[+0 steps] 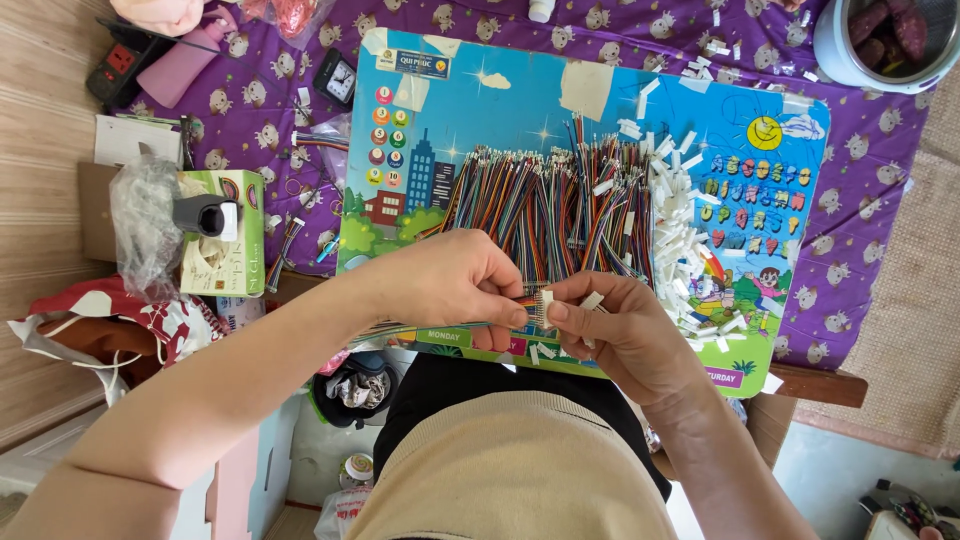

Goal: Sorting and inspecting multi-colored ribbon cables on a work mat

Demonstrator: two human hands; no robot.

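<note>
Left hand: the left hand (455,280) is curled, thumb and forefinger pinching the end of a thin flat bundle of multicoloured wires (440,325) that trails off to the left under the palm.
Right hand: the right hand (615,335) faces it, thumb and forefinger pressed on a small white plastic connector housing (545,308) at the wire tips; a second white piece shows between its other fingers.
Meeting point: the two hands touch at the connector, just above the near edge of the board.
Work surface: a bright blue children's picture board with cartoon city and letters (480,120) lies across a purple cloth printed with small animals (860,210).
Wire stock: a large heap of multicoloured ribbon wires with metal tips (545,200) is spread over the board's middle, just beyond the hands.
Connector stock: a pile of loose white plastic housings (685,250) lies to the right of the wires.
Left side: a green cardboard box (225,235) sits by a crumpled clear plastic bag (145,220).
Far corner: a white pot holding purple tubers (880,40).
</note>
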